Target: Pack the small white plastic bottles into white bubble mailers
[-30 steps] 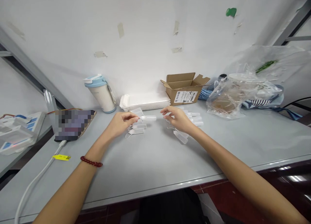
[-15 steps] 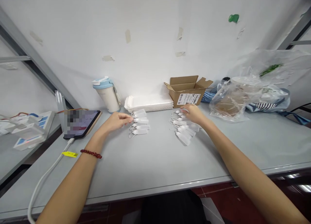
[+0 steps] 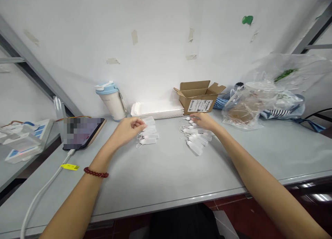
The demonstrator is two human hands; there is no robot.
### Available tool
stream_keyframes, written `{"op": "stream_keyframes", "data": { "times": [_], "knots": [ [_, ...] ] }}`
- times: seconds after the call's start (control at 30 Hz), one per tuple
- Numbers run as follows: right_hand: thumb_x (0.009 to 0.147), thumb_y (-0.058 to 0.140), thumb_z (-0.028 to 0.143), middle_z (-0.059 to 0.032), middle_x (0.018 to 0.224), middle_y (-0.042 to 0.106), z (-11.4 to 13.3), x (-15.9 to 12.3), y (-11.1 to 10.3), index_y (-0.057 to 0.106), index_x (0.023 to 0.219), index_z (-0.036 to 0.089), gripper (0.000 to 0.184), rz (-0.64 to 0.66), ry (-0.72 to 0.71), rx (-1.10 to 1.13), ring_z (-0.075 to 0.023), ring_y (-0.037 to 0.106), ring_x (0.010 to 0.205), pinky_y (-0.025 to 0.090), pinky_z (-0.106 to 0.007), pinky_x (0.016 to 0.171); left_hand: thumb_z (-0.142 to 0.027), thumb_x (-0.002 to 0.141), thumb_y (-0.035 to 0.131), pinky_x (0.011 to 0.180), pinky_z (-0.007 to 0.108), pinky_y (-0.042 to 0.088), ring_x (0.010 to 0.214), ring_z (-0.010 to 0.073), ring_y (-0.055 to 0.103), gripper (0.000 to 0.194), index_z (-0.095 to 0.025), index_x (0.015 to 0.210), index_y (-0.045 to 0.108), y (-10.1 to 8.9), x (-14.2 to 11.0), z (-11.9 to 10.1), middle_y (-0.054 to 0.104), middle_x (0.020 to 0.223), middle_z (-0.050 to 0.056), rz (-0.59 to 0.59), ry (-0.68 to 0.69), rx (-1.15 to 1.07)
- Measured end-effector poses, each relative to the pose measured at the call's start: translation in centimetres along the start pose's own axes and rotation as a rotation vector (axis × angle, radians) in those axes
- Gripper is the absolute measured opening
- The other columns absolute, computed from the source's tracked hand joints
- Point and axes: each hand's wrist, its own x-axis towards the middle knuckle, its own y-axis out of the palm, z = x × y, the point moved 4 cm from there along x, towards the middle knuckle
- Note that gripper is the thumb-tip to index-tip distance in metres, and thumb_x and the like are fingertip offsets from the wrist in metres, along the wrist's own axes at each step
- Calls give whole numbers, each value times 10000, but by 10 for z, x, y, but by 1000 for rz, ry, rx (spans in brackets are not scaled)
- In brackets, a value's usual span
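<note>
On the left, a short row of small translucent plastic pieces [image 3: 149, 141] with white necks and thin cord loops lies on the table. My left hand [image 3: 129, 130] has its thumb and fingers closed at the upper pieces of this row, covering their necks. A looser pile of the same translucent pieces [image 3: 195, 147] lies to the right, fanned out and overlapping. Over the top of that pile, my right hand [image 3: 204, 121] has its fingertips together on a piece by its white neck; the hand hides part of it.
Behind the pieces are a stack of flat white boxes [image 3: 158, 111] and an open cardboard box [image 3: 198, 102]. A tumbler [image 3: 112, 102] and a charging phone [image 3: 83, 133] with a white cable [image 3: 49, 180] stand left. Clear plastic bags [image 3: 243, 109] lie right.
My left hand has moved slightly right and over the upper pieces of the left row, hiding their loops. My right hand stays almost in place at its pile. The view has shifted slightly.
</note>
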Motion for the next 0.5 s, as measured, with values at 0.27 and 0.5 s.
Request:
{"op": "stream_keyframes", "data": {
  "times": [0.27,0.5],
  "knots": [
    [831,486,114,-117,1118,675,0,3,2,630,1128,120,330,-7,48,24,-220,611,1035,438,-303,886,-352,706,593,450,242,347,433,138,499,185,-192,798,617,37,-7,4,584,521,-34,315,52,156],
    [774,516,64,-129,1050,672,-4,6,5,625,1109,107,354,-81,40,38,-215,605,988,435,-289,854,-379,759,547,545,256,357,585,166,540,241,-181,860,642,39,-3,8,570,586,-16,214,151,293]
  ]
}}
